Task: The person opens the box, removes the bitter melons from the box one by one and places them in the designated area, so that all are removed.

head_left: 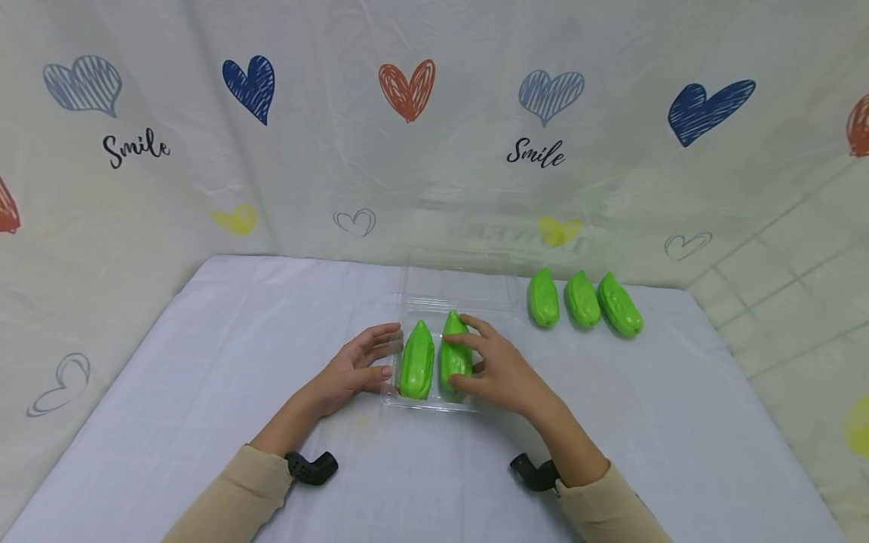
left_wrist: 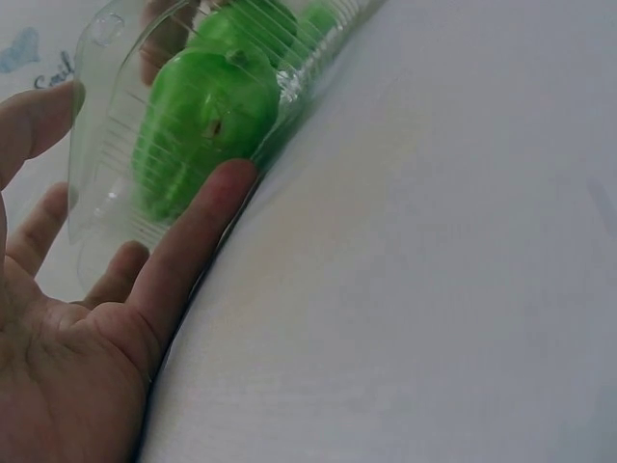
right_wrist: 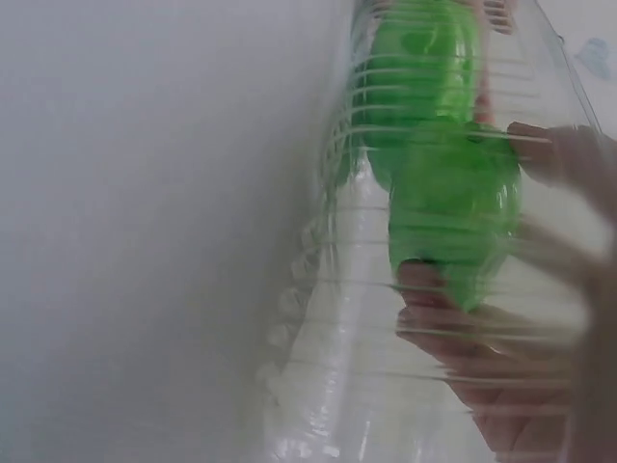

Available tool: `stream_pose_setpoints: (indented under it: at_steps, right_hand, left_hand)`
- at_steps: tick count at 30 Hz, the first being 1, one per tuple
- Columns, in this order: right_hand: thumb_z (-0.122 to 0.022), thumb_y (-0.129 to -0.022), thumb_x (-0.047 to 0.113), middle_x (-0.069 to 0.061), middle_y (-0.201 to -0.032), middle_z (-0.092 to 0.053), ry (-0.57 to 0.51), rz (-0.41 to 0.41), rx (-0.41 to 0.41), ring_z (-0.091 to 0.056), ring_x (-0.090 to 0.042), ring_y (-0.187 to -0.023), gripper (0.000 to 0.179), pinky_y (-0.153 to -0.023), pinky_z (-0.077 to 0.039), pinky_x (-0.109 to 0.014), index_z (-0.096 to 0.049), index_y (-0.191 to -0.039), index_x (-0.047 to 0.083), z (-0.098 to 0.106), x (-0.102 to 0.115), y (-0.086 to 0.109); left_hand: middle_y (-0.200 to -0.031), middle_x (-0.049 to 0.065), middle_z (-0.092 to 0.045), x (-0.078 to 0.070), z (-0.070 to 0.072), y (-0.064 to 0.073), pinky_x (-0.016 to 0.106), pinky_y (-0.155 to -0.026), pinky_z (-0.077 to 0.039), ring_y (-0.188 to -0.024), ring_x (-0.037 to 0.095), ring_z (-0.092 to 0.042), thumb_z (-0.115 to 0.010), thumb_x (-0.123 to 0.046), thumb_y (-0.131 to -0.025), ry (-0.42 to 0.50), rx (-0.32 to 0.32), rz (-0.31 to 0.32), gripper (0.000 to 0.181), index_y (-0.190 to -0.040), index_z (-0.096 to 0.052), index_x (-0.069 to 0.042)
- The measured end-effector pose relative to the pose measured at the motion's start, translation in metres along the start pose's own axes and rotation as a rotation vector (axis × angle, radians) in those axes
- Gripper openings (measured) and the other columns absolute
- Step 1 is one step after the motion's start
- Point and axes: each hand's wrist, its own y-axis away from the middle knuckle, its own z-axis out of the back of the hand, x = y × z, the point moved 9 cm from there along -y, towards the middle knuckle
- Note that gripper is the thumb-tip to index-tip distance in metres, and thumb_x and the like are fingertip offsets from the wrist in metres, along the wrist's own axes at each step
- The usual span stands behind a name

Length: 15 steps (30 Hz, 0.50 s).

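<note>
A clear plastic clamshell box (head_left: pixel 434 405) lies on the table with its lid (head_left: pixel 462 283) folded back. Two glossy green, ridged, gourd-like vegetables stand side by side in its tray, tips pointing away. Around the right green vegetable (head_left: pixel 453 362), my right hand (head_left: pixel 505 369) has its thumb and fingers, gripping it inside the box. My left hand (head_left: pixel 349 373) is beside the box's left wall, fingers extended and touching it. The left green vegetable (head_left: pixel 417 366) lies untouched. Through the clear wall, the right wrist view shows fingers on the held vegetable (right_wrist: pixel 453 203).
Three more of these green vegetables lie in a row to the right of the lid: one near it (head_left: pixel 544 298), a middle one (head_left: pixel 582 299) and a tilted one (head_left: pixel 620 305). A white cloth covers the table (head_left: pixel 407 483). Behind hangs a heart-printed sheet (head_left: pixel 468 181).
</note>
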Motion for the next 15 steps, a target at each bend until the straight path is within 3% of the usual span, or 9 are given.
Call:
stream_pose_setpoints:
  at_steps: [9, 15]
  right_hand:
    - [-0.081, -0.082, 0.023, -0.009, -0.161, -0.028, 0.015, 0.013, -0.027, -0.067, -0.025, -0.107, 0.058, -0.079, -0.058, -0.027, -0.060, -0.136, 0.019, 0.014, 0.001, 0.003]
    - [-0.081, -0.081, 0.020, -0.009, -0.161, -0.029, 0.000, 0.027, -0.066, -0.060, -0.028, -0.121, 0.057, -0.081, -0.059, -0.034, -0.062, -0.135, 0.017, 0.026, 0.001, 0.005]
  left_hand:
    - [-0.161, 0.008, -0.026, 0.000, 0.000, 0.000, 0.048, -0.092, -0.055, -0.149, 0.033, -0.026, -0.060, -0.003, -0.095, -0.006, -0.005, 0.005, 0.072, -0.157, -0.027, -0.014]
    - [-0.162, 0.009, -0.026, 0.001, 0.000, 0.000, 0.048, -0.092, -0.055, -0.149, 0.034, -0.026, -0.060, -0.003, -0.095, -0.010, -0.004, 0.002, 0.072, -0.157, -0.027, -0.014]
